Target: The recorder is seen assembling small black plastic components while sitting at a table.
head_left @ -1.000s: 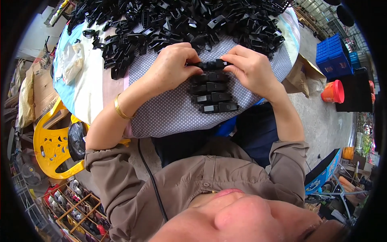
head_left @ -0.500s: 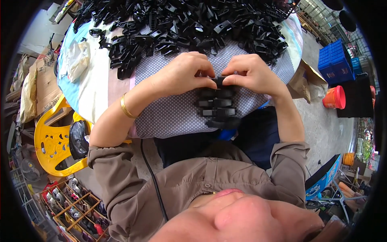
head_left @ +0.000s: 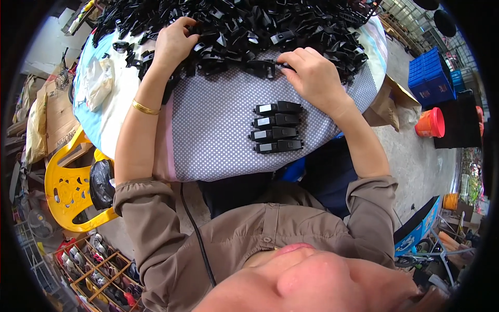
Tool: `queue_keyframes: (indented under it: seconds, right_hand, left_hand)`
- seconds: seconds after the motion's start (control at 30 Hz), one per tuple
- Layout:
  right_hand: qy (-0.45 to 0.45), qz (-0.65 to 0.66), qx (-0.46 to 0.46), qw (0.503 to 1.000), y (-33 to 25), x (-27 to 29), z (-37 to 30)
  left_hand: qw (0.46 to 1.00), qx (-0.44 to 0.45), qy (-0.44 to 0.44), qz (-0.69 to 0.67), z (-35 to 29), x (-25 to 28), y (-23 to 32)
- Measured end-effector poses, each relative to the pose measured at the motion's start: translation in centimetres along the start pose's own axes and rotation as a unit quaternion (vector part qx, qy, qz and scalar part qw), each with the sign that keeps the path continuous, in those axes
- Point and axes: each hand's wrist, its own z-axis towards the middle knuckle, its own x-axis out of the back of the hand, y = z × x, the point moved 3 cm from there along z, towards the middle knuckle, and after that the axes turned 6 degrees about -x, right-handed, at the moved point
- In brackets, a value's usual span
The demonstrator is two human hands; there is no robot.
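A big heap of black plastic parts [head_left: 234, 26] covers the far half of the cloth-covered table. My left hand [head_left: 175, 44] reaches into the heap's left side, thumb and forefinger closed around a black plastic part that is mostly hidden among the others. At the heap's near right edge my right hand [head_left: 312, 75] pinches another black plastic part [head_left: 285, 65] between thumb and forefinger. Several assembled black pieces [head_left: 287, 120], each with a light grey patch at its left end, lie side by side in a column on the dotted cloth, nearer to me than both hands.
The round table [head_left: 208, 140] has a grey dotted cloth. A clear plastic bag [head_left: 99, 83] lies at its left. A yellow chair [head_left: 67, 184] with a black bag stands to the left; a blue crate [head_left: 430, 75] and a red bucket [head_left: 430, 123] stand on the right. A black cable [head_left: 195, 223] hangs near my body.
Both hands have left the column of pieces and moved away to the heap, the left one far left, the right one slightly forward. The column now lies untouched on the cloth.
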Motion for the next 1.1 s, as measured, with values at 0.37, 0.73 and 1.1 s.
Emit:
queue_keyframes:
  seconds: [0.37, 0.73, 1.1]
  right_hand:
    - [-0.054, 0.134, -0.108, 0.984, 0.7, 1.2, -2.2]
    - [-0.018, 0.040, -0.070, 0.997, 0.8, 2.2, -2.9]
    - [-0.042, 0.189, -0.036, 0.980, 0.0, 2.6, -3.3]
  left_hand:
    - [0.982, -0.052, 0.173, -0.057, -2.0, 2.9, 4.0]
    - [0.887, -0.419, -0.105, -0.162, -9.6, -0.3, 14.0]
    - [0.940, -0.216, -0.132, -0.229, -9.4, -0.9, 13.3]
